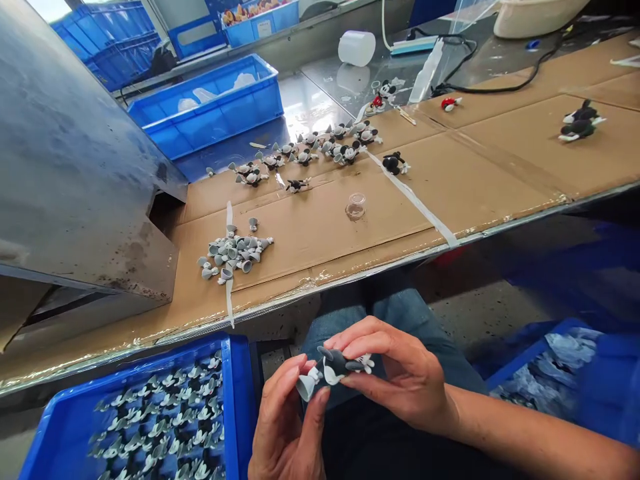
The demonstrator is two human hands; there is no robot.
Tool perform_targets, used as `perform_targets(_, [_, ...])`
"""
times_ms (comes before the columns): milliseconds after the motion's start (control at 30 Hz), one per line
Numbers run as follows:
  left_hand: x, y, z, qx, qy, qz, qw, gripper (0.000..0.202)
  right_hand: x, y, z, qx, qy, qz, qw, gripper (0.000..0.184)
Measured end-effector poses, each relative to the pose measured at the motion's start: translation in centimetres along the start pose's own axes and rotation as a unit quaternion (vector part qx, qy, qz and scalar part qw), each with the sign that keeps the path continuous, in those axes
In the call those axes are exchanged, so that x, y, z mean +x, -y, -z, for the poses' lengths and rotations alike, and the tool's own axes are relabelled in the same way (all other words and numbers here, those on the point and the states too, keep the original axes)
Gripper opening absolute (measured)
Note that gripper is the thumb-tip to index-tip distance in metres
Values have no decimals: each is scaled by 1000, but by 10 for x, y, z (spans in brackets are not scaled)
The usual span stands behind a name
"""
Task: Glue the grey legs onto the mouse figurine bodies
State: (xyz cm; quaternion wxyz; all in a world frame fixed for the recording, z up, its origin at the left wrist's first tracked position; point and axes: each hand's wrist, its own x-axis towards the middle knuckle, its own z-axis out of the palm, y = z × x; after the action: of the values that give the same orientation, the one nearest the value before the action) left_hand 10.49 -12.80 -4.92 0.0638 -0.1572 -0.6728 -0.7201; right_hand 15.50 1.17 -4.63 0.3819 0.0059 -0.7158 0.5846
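Low in the head view, over my lap, both hands hold one small black-and-white mouse figurine [336, 368]. My right hand [400, 377] pinches its body from the right. My left hand [285, 420] grips the grey cone-shaped piece at its left end with thumb and fingers. A pile of loose grey cone pieces [234, 252] lies on the cardboard-covered table [475, 180]. A row of several assembled figurines [310, 152] lies farther back on the table.
A blue bin [65, 427] full of figurine parts stands at my lower left. A small clear cup [355, 205] sits mid-table. Another blue bin [210, 110], a white roll [357, 48] and cables lie behind. A grey metal housing [70, 153] fills the left. Two more figurines [580, 121] lie far right.
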Motion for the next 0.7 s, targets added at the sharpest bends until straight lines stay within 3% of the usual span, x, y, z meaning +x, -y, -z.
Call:
perform_targets(133, [5,4,6,-6,27,-30,999,32,3,6,1,-16,27,-38,999,29])
perform_targets(300, [7,12,15,9,79,-65,995,35,3,6,2,48,33,-94,994,24])
perform_targets(567, [10,8,16,5,104,-111,988,33,-1,6,4,89,50,-164,981,26])
perform_targets(700, [11,4,24,39,153,-118,980,38,-3,3,5,108,46,-132,984,27])
